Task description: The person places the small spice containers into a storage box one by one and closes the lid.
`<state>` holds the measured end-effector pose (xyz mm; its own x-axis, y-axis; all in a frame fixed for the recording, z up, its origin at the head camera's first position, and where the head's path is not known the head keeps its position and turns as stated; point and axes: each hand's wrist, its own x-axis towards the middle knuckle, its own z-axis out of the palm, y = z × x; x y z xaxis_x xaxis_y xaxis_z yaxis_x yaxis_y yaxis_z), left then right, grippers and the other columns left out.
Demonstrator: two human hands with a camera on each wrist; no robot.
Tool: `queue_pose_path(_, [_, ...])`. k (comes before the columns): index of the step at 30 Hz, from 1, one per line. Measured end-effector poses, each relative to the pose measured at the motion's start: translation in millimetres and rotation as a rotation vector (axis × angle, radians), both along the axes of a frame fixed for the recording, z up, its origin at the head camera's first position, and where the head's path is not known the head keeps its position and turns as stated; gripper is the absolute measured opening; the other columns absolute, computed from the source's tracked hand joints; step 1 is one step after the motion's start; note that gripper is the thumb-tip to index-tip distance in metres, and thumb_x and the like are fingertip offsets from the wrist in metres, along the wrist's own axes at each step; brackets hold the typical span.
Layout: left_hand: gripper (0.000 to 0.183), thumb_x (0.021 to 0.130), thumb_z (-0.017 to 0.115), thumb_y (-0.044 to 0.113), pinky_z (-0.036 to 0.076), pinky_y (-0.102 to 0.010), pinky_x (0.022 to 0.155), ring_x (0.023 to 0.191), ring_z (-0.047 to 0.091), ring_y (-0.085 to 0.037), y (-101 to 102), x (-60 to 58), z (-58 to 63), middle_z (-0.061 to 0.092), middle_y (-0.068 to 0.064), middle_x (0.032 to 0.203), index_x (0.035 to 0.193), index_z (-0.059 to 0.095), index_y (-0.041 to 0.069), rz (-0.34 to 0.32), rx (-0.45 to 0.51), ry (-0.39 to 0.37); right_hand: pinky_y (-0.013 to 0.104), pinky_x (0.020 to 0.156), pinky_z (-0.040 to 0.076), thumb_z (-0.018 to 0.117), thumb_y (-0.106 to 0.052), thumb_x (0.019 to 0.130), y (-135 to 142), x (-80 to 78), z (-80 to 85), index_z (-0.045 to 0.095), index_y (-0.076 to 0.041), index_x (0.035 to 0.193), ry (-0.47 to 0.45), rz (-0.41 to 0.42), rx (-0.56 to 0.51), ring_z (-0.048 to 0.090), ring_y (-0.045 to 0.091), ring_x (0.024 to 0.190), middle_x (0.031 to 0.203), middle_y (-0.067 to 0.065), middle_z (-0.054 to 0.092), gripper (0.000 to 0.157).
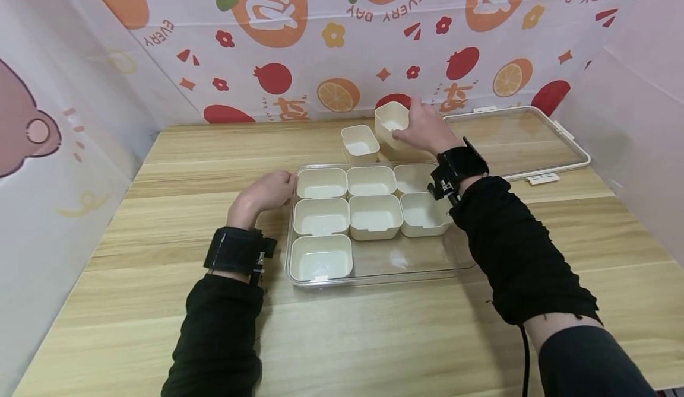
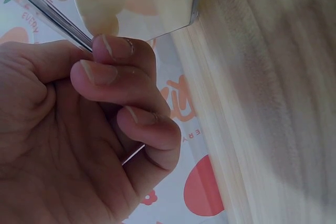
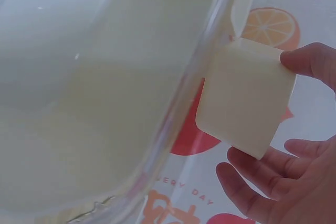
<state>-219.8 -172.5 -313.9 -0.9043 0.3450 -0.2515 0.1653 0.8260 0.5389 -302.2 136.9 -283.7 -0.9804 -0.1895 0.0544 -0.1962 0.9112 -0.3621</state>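
Here, a right hand grips a cream cup behind a clear box

The right hand (image 1: pixel 424 129) holds the cream cup (image 1: pixel 392 118) between its thumb and fingers, just beyond the far edge of the clear box (image 1: pixel 395 259). Whether that cup touches the worktop (image 1: pixel 374 337) cannot be told. The left hand (image 1: pixel 267 190) has its fingers curled, thumb and fingertips pinching the box's left rim near the far corner.

Inside the box are seven cups (image 1: pixel 376 219): three in the far row, three in the middle row, and one in the near row, at the left end. The right wrist partly hides those at the right. A loose cup (image 1: pixel 360 145) stands behind the box, just left of the held one.

A clear lid (image 1: pixel 513 142) with a pale rim lies at the far right of the worktop, partly behind the right forearm. A fruit-printed sheet (image 1: pixel 363 41) hangs along the back. Black straps (image 1: pixel 235 250) circle both wrists.
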Motion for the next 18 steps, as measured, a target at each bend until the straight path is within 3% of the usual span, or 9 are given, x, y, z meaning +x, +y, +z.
queue_pose_path(6, [0.044, 0.100, 0.021, 0.024, 0.033, -0.033, 0.052, 0.047, 0.035, -0.016, 0, -0.8, 0.2, 0.044, -0.004, 0.055, 0.071, 0.047, 0.003, 0.002, -0.002, 0.005, 0.041, 0.078, 0.043, 0.062, -0.031, 0.079, 0, 3.3, 4.9, 0.028, 0.004, 0.123, 0.027, 0.015, -0.037, 0.044, 0.029, 0.089, 0.100, 0.016, 0.046, 0.066])
queue_pose_path(13, [0.044, 0.100, 0.021, 0.025, 0.033, -0.033, 0.053, 0.047, 0.035, -0.016, 0, -0.2, -0.7, 0.044, -0.004, 0.055, 0.071, 0.047, 0.003, -0.001, 0.002, -0.001, 0.044, 0.082, 0.043, 0.063, -0.032, 0.079, 1, 8.3, 8.9, 0.024, 0.003, 0.130, 0.055, 0.031, -0.040, 0.042, 0.029, 0.094, 0.113, 0.020, 0.045, 0.074])
queue_pose_path(18, [0.044, 0.100, 0.021, 0.024, 0.034, -0.033, 0.054, 0.047, 0.036, -0.016, 0, -0.2, -0.6, 0.044, -0.004, 0.055, 0.070, 0.047, 0.003, -0.004, -0.002, 0.006, 0.044, 0.080, 0.043, 0.063, -0.032, 0.078, 1, 13.9, 14.0, 0.028, 0.002, 0.129, 0.102, 0.046, -0.060, 0.044, 0.029, 0.092, 0.114, 0.020, 0.046, 0.071])
